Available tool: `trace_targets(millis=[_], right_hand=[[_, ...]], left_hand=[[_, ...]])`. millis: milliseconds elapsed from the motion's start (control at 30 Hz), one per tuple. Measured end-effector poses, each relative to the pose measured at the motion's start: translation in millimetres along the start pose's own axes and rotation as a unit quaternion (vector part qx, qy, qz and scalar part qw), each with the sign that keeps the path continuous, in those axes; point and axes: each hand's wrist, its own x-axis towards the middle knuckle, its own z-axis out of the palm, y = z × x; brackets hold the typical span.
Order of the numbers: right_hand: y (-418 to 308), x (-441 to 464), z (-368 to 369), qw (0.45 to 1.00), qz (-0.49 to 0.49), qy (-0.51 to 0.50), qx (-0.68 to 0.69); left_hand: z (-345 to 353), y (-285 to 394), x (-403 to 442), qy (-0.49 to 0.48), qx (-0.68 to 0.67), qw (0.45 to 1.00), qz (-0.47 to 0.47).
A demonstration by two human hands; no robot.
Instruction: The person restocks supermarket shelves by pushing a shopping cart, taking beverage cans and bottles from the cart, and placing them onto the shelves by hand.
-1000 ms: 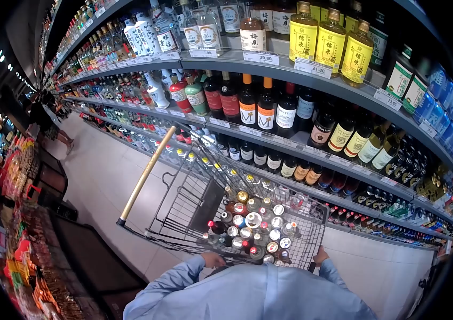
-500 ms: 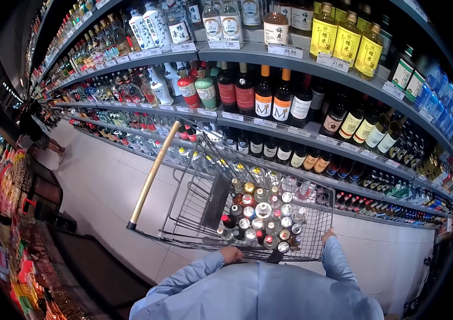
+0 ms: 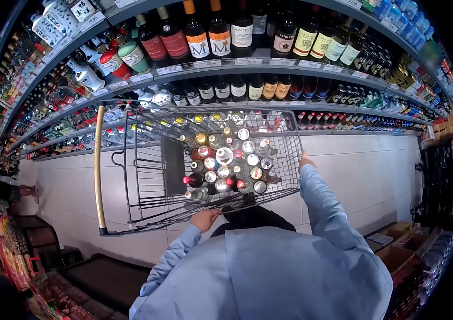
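Note:
A wire shopping cart (image 3: 146, 205) stands sideways in front of me, its tan handle (image 3: 98, 165) at the left. Many upright bottles (image 3: 225, 156) fill the middle of its basket. My left hand (image 3: 205, 218) is closed on the cart's near side rim. At the right end of the basket, my right hand (image 3: 305, 161) touches the corner of the wire frame, its fingers curled round it and partly hidden.
Shelves of bottles (image 3: 247, 65) curve along the far side of the pale tiled floor (image 3: 354, 181). A person (image 3: 10, 189) is at the far left. Dark display stands (image 3: 103, 282) are at lower left, cardboard boxes (image 3: 397, 256) at lower right.
The cart has turned and now lies more level across the view, with its handle further left. The view has tilted down, and both hands have moved with the cart, still at its rim.

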Motion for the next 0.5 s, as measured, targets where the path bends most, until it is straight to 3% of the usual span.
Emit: trace_targets(millis=[233, 367, 500], right_hand=[[-16, -13, -10, 0.997, -0.077, -0.026, 0.003], [-27, -23, -15, 0.992, -0.119, -0.034, 0.000], [-38, -11, -7, 0.981, -0.168, -0.050, 0.083]], left_hand=[[-10, -32, -10, 0.006, -0.044, 0.998, 0.037], [-13, -45, -17, -0.001, -0.028, 1.000, 0.006], [-26, -49, -32, -0.002, 0.015, 0.999, -0.040]])
